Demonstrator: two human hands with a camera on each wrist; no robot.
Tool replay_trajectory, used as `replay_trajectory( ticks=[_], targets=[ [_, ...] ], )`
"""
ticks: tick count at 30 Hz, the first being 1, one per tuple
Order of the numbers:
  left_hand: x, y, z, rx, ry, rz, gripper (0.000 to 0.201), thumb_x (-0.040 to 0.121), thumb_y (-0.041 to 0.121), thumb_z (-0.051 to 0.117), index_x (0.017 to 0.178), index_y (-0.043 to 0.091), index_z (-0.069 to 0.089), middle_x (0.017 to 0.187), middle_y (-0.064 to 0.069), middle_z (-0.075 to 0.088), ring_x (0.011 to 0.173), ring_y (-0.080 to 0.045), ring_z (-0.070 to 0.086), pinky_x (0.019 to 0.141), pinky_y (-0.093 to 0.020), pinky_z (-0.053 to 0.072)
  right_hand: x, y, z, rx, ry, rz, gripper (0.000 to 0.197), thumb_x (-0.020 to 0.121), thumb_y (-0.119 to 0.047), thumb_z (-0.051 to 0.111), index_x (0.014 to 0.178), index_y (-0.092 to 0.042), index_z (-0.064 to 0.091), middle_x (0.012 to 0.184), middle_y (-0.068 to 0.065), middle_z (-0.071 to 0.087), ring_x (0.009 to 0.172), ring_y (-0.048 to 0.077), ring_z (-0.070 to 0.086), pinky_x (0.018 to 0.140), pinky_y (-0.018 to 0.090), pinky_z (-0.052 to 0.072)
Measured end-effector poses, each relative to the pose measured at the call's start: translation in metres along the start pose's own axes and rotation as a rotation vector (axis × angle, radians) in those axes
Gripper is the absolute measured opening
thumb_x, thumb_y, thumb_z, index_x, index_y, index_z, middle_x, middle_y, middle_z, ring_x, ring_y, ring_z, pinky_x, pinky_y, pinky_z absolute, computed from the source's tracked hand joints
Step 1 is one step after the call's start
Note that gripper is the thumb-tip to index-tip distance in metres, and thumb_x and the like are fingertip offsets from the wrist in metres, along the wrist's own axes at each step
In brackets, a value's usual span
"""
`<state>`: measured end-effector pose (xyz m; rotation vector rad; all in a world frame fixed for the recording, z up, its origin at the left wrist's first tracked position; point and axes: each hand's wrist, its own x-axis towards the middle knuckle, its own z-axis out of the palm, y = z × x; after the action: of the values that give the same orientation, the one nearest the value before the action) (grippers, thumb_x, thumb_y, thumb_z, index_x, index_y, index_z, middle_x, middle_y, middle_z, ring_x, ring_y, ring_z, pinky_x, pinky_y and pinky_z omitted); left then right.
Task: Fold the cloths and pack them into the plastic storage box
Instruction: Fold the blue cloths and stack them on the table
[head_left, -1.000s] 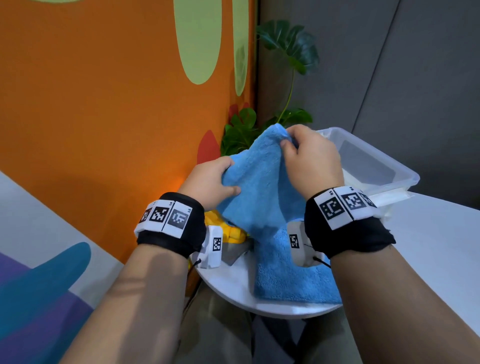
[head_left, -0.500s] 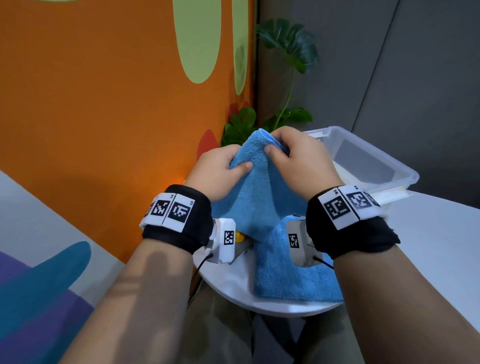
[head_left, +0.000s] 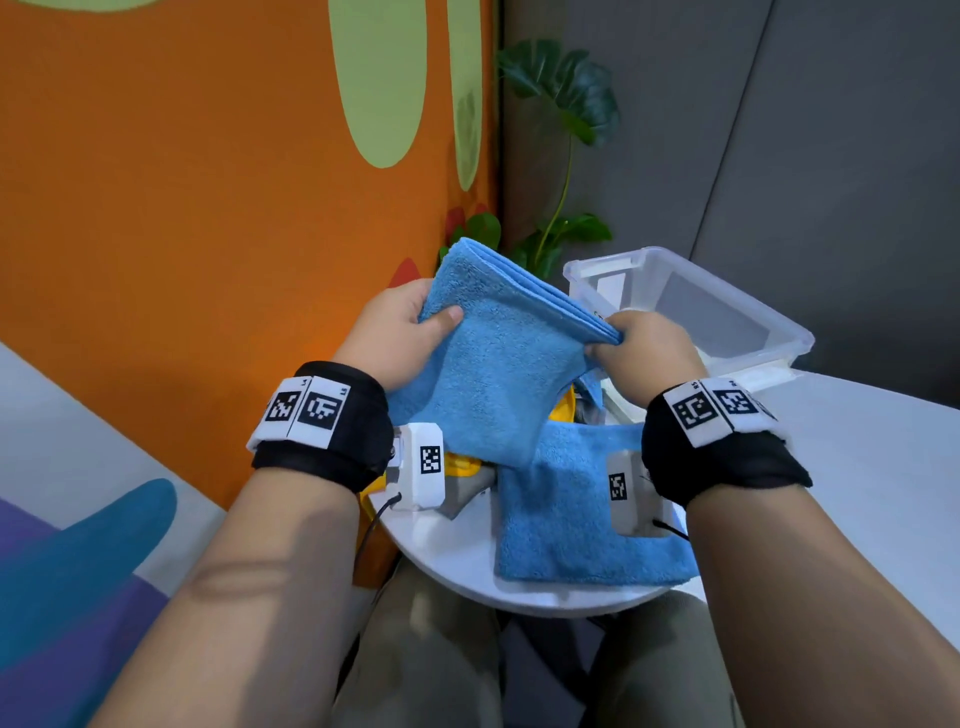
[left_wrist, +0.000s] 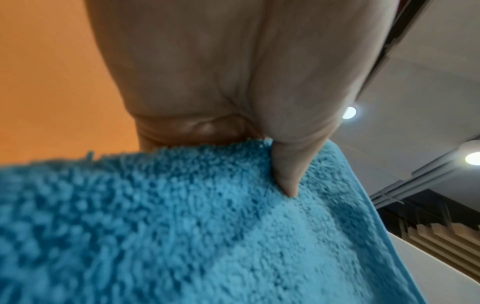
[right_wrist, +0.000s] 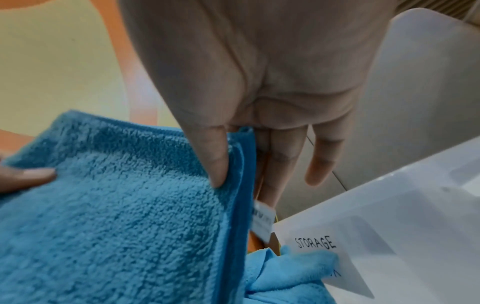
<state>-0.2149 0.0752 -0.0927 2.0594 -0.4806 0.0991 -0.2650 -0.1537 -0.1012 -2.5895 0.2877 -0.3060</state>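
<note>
The white worktop (head_left: 857, 467) carries the clear plastic storage box (head_left: 727, 312), which looks empty, though its floor is partly hidden. A second blue cloth (head_left: 561, 525) lies flat near the front edge. Above it the folded blue cloth (head_left: 498, 364) is held in the air between both hands: the left hand (head_left: 400, 338) pinches its left edge, the right hand (head_left: 644, 348) pinches the stacked layers beside the box. Folding seems done; next, probably lowering it flat into the box.

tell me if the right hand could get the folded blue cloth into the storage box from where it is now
Probably yes: the right hand pinches the folded blue cloth right beside the open storage box, nothing between.
</note>
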Motion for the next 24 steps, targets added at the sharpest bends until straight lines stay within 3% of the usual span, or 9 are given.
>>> replay_trajectory(
  ticks=[4, 6, 8, 11, 13, 15, 17, 20, 24],
  targets=[
    [0.000, -0.012, 0.011, -0.114, 0.001, -0.072, 0.017, 0.098, 0.023, 0.053, 0.112, 0.025, 0.064, 0.112, 0.005, 0.070, 0.103, -0.018, 0.066, 0.094, -0.047, 0.050, -0.003, 0.004, -0.005, 0.225, 0.118, 0.056, 0.013, 0.088, -0.022, 0.054, 0.091, -0.010, 0.058, 0.077, 0.003, 0.057, 0.077, 0.024, 0.053, 0.054, 0.028, 0.032],
    [0.000, -0.015, 0.018, -0.155, -0.008, -0.108, 0.018, 0.098, 0.024, 0.053, 0.111, 0.029, 0.063, 0.114, 0.006, 0.069, 0.105, -0.017, 0.065, 0.096, -0.048, 0.049, -0.005, 0.006, -0.007, 0.297, 0.161, 0.093, 0.012, 0.090, -0.022, 0.052, 0.096, -0.012, 0.053, 0.080, -0.001, 0.054, 0.079, 0.021, 0.050, 0.057, 0.028, 0.033],
    [-0.003, -0.015, 0.027, -0.205, -0.048, -0.168, 0.015, 0.096, 0.028, 0.054, 0.107, 0.032, 0.064, 0.114, 0.006, 0.069, 0.105, -0.018, 0.066, 0.096, -0.049, 0.049, -0.005, 0.009, -0.010, 0.329, 0.188, 0.123, 0.018, 0.092, -0.023, 0.049, 0.107, -0.014, 0.054, 0.092, -0.001, 0.057, 0.085, 0.019, 0.051, 0.068, 0.027, 0.035],
    [-0.007, -0.012, 0.042, -0.276, -0.126, -0.263, 0.022, 0.092, 0.034, 0.055, 0.110, 0.024, 0.062, 0.114, 0.001, 0.069, 0.105, -0.023, 0.066, 0.093, -0.046, 0.051, -0.005, 0.016, -0.013, 0.265, 0.184, 0.148, 0.022, 0.094, -0.021, 0.045, 0.110, -0.010, 0.057, 0.095, 0.003, 0.057, 0.085, 0.020, 0.050, 0.069, 0.026, 0.033],
    [-0.013, -0.012, 0.055, -0.328, -0.172, -0.384, 0.018, 0.099, 0.025, 0.050, 0.113, 0.018, 0.060, 0.116, -0.003, 0.067, 0.106, -0.024, 0.064, 0.087, -0.040, 0.053, -0.006, 0.023, -0.011, 0.183, 0.119, 0.183, 0.022, 0.093, -0.020, 0.045, 0.105, -0.008, 0.060, 0.091, 0.006, 0.057, 0.083, 0.024, 0.051, 0.066, 0.026, 0.032],
    [-0.021, -0.023, 0.072, -0.301, -0.233, -0.508, 0.030, 0.095, 0.028, 0.054, 0.119, 0.011, 0.059, 0.118, -0.007, 0.066, 0.104, -0.026, 0.065, 0.088, -0.043, 0.054, -0.009, 0.030, -0.004, 0.077, -0.012, 0.225, 0.028, 0.092, -0.026, 0.049, 0.106, -0.006, 0.061, 0.095, 0.011, 0.061, 0.088, 0.029, 0.055, 0.068, 0.027, 0.033],
    [-0.024, -0.045, 0.088, -0.058, -0.338, -0.578, 0.053, 0.080, 0.046, 0.062, 0.120, 0.012, 0.061, 0.117, -0.008, 0.067, 0.103, -0.028, 0.066, 0.091, -0.046, 0.053, -0.015, 0.037, 0.006, -0.006, -0.166, 0.260, 0.037, 0.090, -0.035, 0.054, 0.109, -0.003, 0.060, 0.102, 0.014, 0.063, 0.088, 0.029, 0.058, 0.067, 0.026, 0.036],
    [-0.024, -0.068, 0.099, 0.152, -0.417, -0.595, 0.056, 0.077, 0.045, 0.066, 0.119, 0.009, 0.061, 0.116, -0.009, 0.067, 0.102, -0.030, 0.065, 0.092, -0.044, 0.053, -0.025, 0.043, 0.017, -0.080, -0.311, 0.301, 0.044, 0.090, -0.041, 0.057, 0.109, -0.001, 0.057, 0.100, 0.013, 0.063, 0.076, 0.027, 0.055, 0.059, 0.026, 0.040],
    [-0.020, -0.074, 0.099, 0.221, -0.416, -0.596, 0.055, 0.074, 0.041, 0.071, 0.115, 0.006, 0.062, 0.113, -0.011, 0.068, 0.100, -0.031, 0.066, 0.092, -0.047, 0.053, -0.032, 0.052, 0.026, -0.132, -0.399, 0.338, 0.030, 0.091, -0.035, 0.056, 0.086, -0.006, 0.054, 0.104, 0.015, 0.066, 0.094, 0.027, 0.063, 0.082, 0.033, 0.050]
  ],
)
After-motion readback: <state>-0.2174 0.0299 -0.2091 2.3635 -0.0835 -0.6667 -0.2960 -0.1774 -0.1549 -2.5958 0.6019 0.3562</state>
